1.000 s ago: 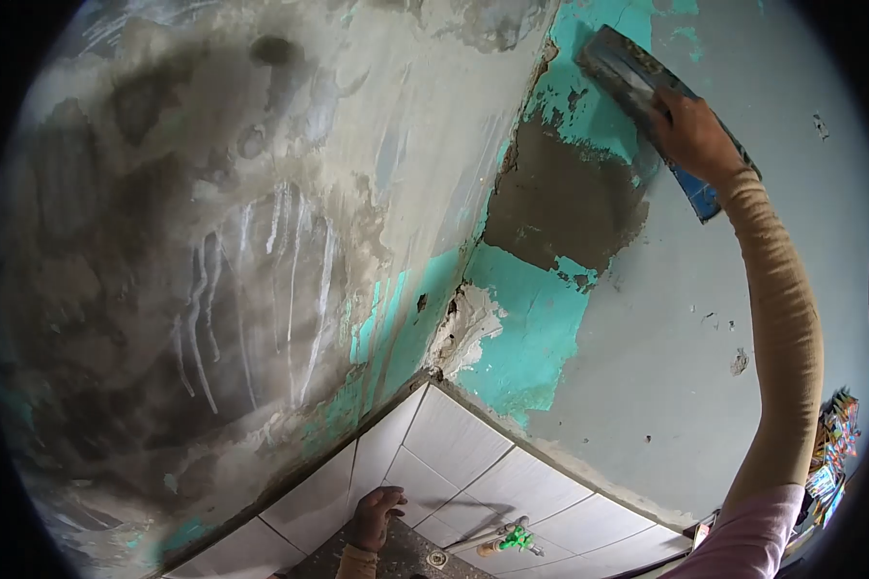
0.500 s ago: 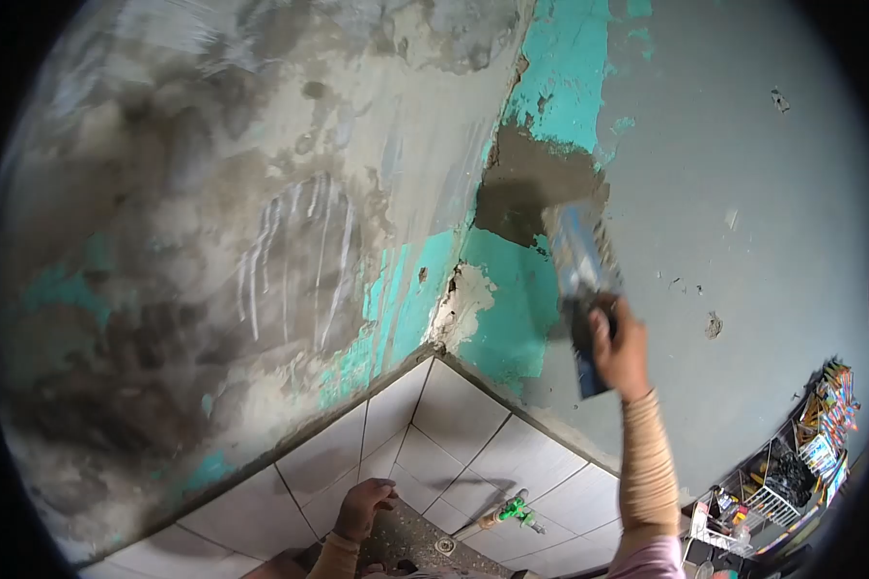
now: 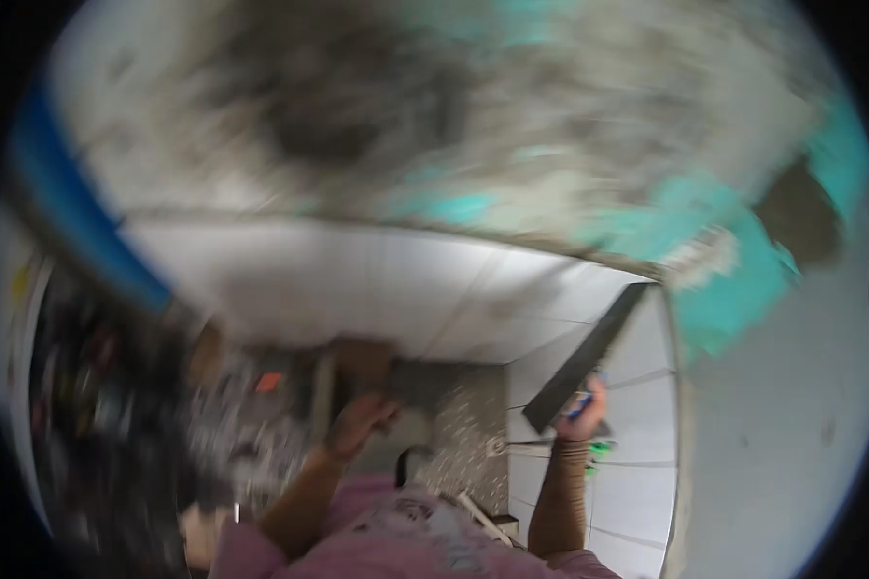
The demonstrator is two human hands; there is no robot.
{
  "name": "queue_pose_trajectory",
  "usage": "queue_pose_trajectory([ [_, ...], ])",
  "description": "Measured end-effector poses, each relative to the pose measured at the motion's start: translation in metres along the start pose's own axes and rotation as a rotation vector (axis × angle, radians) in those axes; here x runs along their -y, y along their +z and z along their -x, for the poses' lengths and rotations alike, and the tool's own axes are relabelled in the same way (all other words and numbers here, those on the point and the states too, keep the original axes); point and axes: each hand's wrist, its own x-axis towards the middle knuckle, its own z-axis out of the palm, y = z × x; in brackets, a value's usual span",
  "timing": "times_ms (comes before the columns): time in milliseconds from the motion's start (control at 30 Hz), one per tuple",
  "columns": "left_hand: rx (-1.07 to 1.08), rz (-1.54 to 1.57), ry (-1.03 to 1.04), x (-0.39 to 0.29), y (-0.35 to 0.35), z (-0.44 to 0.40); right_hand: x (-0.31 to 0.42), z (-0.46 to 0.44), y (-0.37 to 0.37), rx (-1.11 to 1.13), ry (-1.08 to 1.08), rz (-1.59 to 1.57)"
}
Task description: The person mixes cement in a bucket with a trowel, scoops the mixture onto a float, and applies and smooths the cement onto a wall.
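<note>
My right hand [image 3: 583,413] is closed around the handle of a long, dark, flat trowel [image 3: 589,357], held at a slant in front of the white wall tiles [image 3: 642,415] near the corner. My left hand [image 3: 362,425] hangs at waist height in front of my pink shirt [image 3: 406,531], fingers bent; motion blur hides whether they hold anything. A dark grey-brown patch [image 3: 799,214] lies on the wall at the upper right, with turquoise paint [image 3: 734,299] around it.
A stained, rough wall [image 3: 357,116] spans the top. Below are a speckled floor [image 3: 468,415], a brown object [image 3: 362,362] and blurred clutter [image 3: 97,386] at the left. A green-handled tap [image 3: 600,451] sits beside my right forearm. A blue band [image 3: 87,203] runs down the left.
The view has swung left and down, with heavy blur. My right hand and the trowel have come away from the painted wall and now hang low before the tiles.
</note>
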Motion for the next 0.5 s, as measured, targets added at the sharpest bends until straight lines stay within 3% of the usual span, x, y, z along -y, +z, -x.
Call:
queue_pose_trajectory([
  [33,-0.038,0.012,0.035,0.001,-0.017,0.018,-0.035,-0.001,0.016,-0.118,-0.11,0.164],
  [67,-0.101,0.085,0.059,0.003,-0.03,0.038,-0.042,0.023,0.052,0.197,0.169,-0.082],
  [167,-0.264,0.184,0.108,0.003,-0.059,0.083,-0.115,0.054,0.064,0.53,-0.019,0.638],
  [200,-0.311,0.197,0.109,0.004,-0.066,0.095,-0.13,0.061,0.067,0.594,-0.017,0.695],
  [300,-0.407,0.225,0.107,0.011,-0.087,0.129,-0.186,0.093,0.086,0.732,0.282,0.539],
  [500,-0.564,0.356,0.106,0.016,-0.146,0.191,-0.312,0.161,0.157,0.801,0.931,0.056],
])
